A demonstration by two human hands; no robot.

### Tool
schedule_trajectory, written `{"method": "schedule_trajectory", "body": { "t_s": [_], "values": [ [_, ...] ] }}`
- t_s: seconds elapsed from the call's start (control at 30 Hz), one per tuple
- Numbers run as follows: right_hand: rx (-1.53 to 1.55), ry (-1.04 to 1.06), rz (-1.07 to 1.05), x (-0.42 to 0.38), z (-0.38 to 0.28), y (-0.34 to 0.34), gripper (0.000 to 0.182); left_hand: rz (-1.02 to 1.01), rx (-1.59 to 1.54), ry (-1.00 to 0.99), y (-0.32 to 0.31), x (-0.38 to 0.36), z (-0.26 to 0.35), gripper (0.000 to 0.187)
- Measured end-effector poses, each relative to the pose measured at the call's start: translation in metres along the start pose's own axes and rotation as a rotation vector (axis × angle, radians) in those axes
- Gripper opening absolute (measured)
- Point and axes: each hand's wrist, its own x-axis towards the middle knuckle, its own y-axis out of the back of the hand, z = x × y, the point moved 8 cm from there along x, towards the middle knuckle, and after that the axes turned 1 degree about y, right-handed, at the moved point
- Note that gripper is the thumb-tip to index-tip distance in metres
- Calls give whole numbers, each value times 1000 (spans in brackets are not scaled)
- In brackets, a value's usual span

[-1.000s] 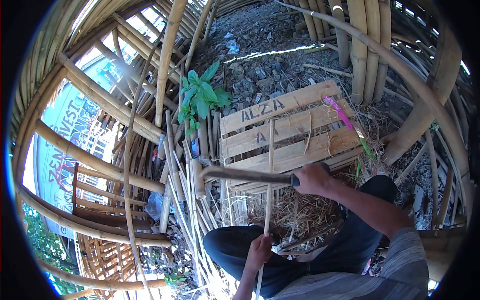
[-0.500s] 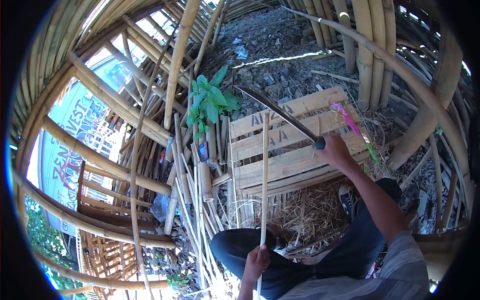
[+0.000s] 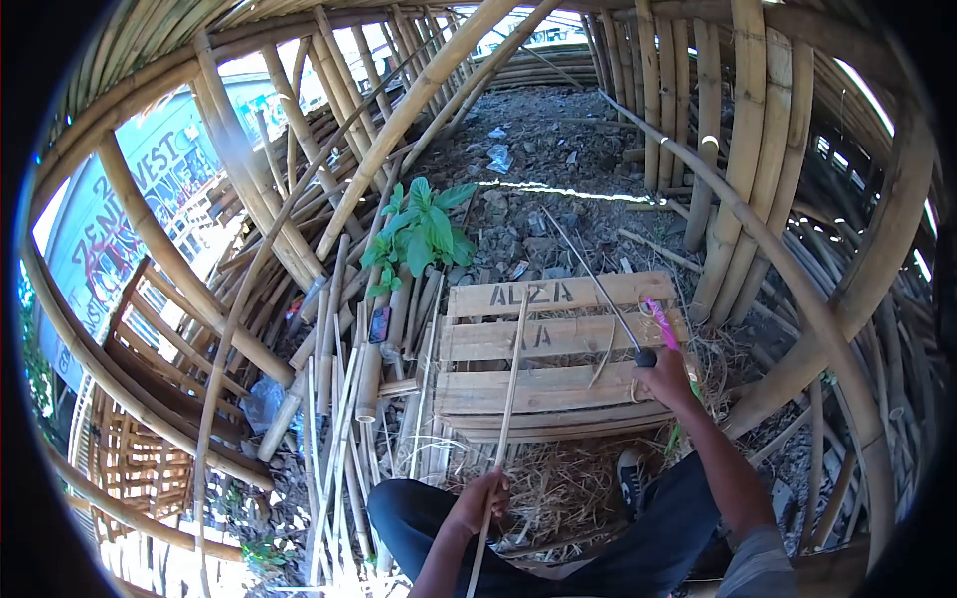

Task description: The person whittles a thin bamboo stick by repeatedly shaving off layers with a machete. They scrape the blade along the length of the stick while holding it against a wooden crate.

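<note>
Clamping a pale bamboo strip (image 3: 510,389) with the left grip (image 3: 477,504), closed around it in the lower centre of the frame, and angling it upward with a slight rightward lean! Overlapping the slatted wooden crate (image 3: 568,390) at mid-frame with that strip's upper end, right up to the dark letters (image 3: 543,292) ALZA. Over now to right of centre: closed as well with the right grip (image 3: 666,377), wrapped around the dark handle (image 3: 647,357) of a long knife (image 3: 598,285). Pointing it up and leftward across the view of the crate, apart from the strip, with a tip seen against the stony ground (image 3: 543,149) at upper centre. Spotting a pink ribbon (image 3: 662,325) just beside that right grip, near the crate's right end. Looking lower: dry straw (image 3: 568,488) below the crate, past a dark-trousered knee (image 3: 409,503), plus a shoe (image 3: 633,483) at the right edge of the straw. Looking left of centre: long pale sticks (image 3: 337,448) and cut bamboo (image 3: 367,389) lying together, with a green leafy plant (image 3: 424,234) above them. Edging outward: thick bamboo poles (image 3: 750,100) upper right, a lettered panel (image 3: 145,204) far left.
</note>
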Motion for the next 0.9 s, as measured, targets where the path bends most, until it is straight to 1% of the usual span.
{"method": "schedule_trajectory", "body": {
  "t_s": [0.03, 0.07, 0.1, 0.17, 0.2, 0.23, 0.27, 0.3, 0.37, 0.4, 0.47, 0.5, 0.57, 0.67, 0.9],
  "values": [
    [170, -154, -72, -7, 10, -7, 17, -27, 13, 27, 2, 4, -8, 38],
    [339, -310, -136, -12, 19, -13, 16, -130, -20, 52, -2, 6, -13, 40],
    [324, -311, -141, -11, 18, -11, 16, -201, -130, 82, -5, 5, -17, 41],
    [475, -336, -174, -13, 20, -19, 16, -428, -325, 89, -18, 0, -17, 38],
    [494, -364, -178, -14, 23, -21, 17, -423, -323, 97, -21, -4, -15, 38],
    [500, -370, -179, -14, 24, -23, 17, -457, -437, 133, -29, -11, -11, 37],
    [577, -387, -182, -14, 24, -25, 16, -489, -553, 165, -34, -17, -8, 35],
    [654, -402, -183, -14, 22, -26, 16, -483, -551, 165, -32, -17, -9, 35],
    [679, -435, -184, -14, 18, -26, 16, -497, -667, 194, -29, -16, -9, 32],
    [692, -437, -177, -14, 17, -26, 17, -494, -664, 195, -30, -16, -8, 32],
    [705, -446, -172, -16, 20, -27, 17, -418, -622, 111, -31, -14, -2, 32],
    [707, -446, -176, -16, 21, -28, 17, -418, -622, 113, -29, -12, -3, 32],
    [708, -447, -180, -16, 23, -27, 17, -441, -598, 75, -27, -9, -2, 32],
    [673, -444, -195, -16, 23, -27, 16, -494, -666, 102, -39, -16, 4, 31],
    [658, -461, -205, -17, 25, -29, 18, -510, -657, 37, -41, -19, 11, 29]
  ]
}}
